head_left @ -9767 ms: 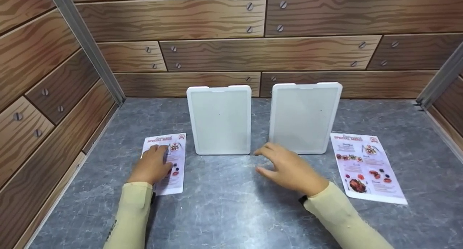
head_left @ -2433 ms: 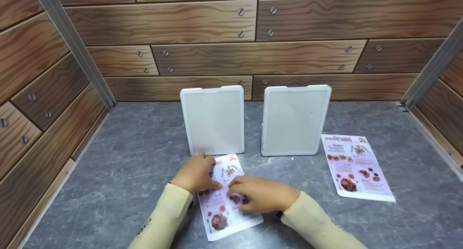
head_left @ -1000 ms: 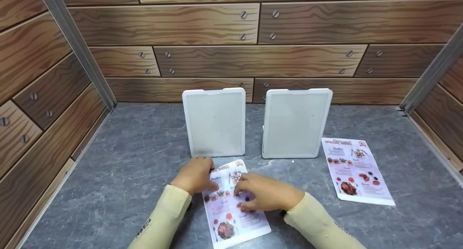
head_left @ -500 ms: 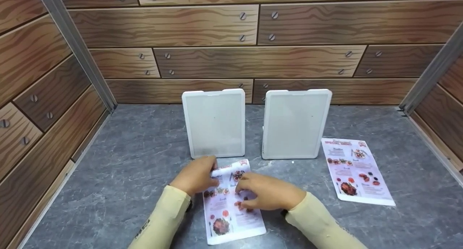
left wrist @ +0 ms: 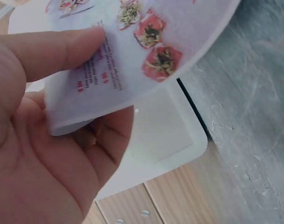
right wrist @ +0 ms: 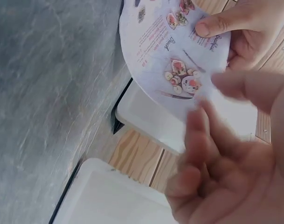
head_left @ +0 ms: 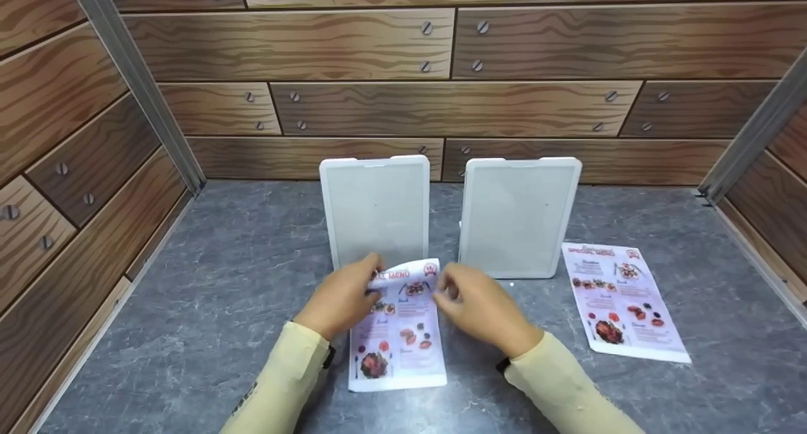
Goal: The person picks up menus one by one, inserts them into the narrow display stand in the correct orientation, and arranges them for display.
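My left hand [head_left: 340, 298] pinches the upper left edge of a printed menu sheet [head_left: 403, 342], thumb on the printed face and fingers behind. The sheet's top is lifted and bends in front of the left white display stand [head_left: 378, 213]; its lower end lies near the tabletop. Beside the sheet's upper right edge is my right hand [head_left: 488, 308], thumb and fingers bent loosely. In the right wrist view a gap shows between the blurred right thumb [right wrist: 239, 86] and fingers, close to the sheet's corner. Whether a fingertip touches the paper I cannot tell.
A second white display stand [head_left: 520, 216] stands upright to the right of the first. Another menu sheet [head_left: 624, 304] lies flat on the grey marbled tabletop [head_left: 252, 232] at the right. Wood-patterned walls [head_left: 353, 43] enclose the back and sides.
The menu sheet went from the left side to the middle, before the left stand. Lately its top has been raised and straightened. My right hand has moved off its face to its right edge.
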{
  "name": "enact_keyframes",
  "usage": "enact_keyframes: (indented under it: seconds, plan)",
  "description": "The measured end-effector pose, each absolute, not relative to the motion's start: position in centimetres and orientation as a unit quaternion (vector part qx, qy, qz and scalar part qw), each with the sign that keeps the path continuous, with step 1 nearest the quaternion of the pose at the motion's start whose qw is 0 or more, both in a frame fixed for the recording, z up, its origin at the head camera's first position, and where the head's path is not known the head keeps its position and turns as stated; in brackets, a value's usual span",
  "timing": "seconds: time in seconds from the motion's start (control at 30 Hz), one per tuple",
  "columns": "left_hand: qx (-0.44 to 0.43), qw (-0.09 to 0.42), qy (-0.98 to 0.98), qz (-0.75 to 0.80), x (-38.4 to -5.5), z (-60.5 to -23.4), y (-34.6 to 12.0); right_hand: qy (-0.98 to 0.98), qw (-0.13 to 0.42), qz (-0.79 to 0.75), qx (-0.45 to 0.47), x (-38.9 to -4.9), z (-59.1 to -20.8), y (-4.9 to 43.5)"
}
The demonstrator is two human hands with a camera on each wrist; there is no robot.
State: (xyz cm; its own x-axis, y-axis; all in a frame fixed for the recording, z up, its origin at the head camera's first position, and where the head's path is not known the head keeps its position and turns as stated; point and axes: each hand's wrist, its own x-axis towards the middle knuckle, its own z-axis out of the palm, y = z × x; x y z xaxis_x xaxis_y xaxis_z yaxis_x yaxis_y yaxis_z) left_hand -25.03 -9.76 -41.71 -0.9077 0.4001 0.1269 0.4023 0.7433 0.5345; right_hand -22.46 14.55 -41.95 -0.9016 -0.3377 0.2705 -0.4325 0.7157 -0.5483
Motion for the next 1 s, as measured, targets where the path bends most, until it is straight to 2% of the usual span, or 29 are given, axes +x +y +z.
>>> enact_keyframes:
  seconds: [0.1,0.43,0.73,1.0]
  plan:
    - [-0.224,0.019,-0.933,-0.281,-24.9,-41.5,-9.7,-0.915,0.089,0.359,0.164,-22.7,-41.8,14.5]
    - [-0.266,0.052,-0.920,-0.283,-24.9,-40.8,-9.7,-0.886,0.131,0.427,0.124,-23.3,-41.4,14.6]
    - [-0.269,0.043,-0.911,-0.310,-24.6,-40.2,-9.4,-0.873,0.092,0.453,0.154,-23.5,-41.6,14.6]
    - [-0.262,0.047,-0.911,-0.316,-24.6,-40.0,-9.3,-0.864,0.069,0.481,0.131,-23.7,-41.6,14.9]
